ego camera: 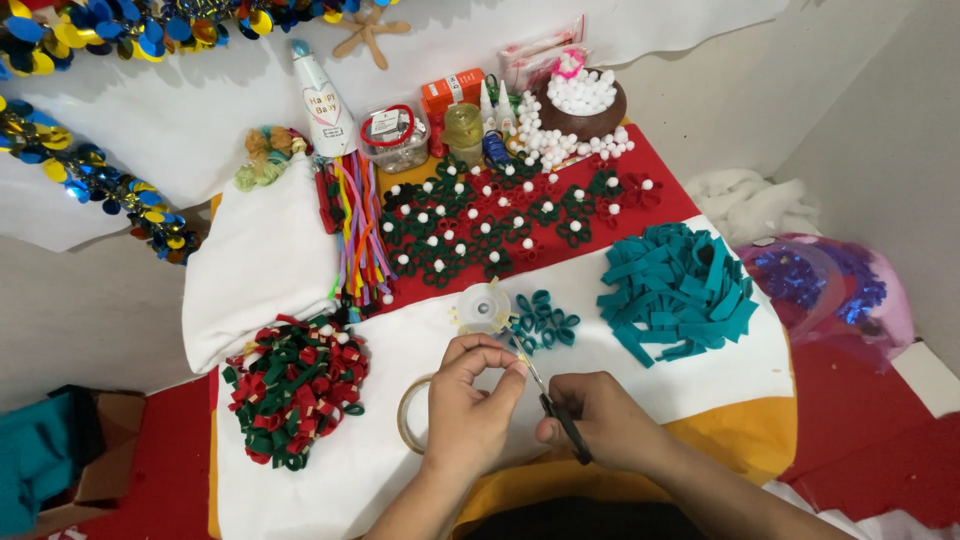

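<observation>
Left hand: I see my left hand [470, 395] raised over the white cloth [330, 480], thumb and fingertips pinched together on a small strip of clear tape [512, 352] that I can barely make out.
Right hand: my right hand [600, 420] has its fingers closed through the handles of black scissors [555, 415], blades pointing up toward the pinch.
Tape roll: a tan tape roll [408, 420] lies flat on the cloth, partly hidden under my left wrist.
Just ahead: a clear tape dispenser [485, 305] sits beside a small cluster of teal felt loops [545, 322].
Right side: a heap of teal felt strips [680, 290].
Left side: a pile of red and green felt loops [295, 385].
Far end: green and red felt flowers with white pom-pom centres [500, 215] on red cloth.
</observation>
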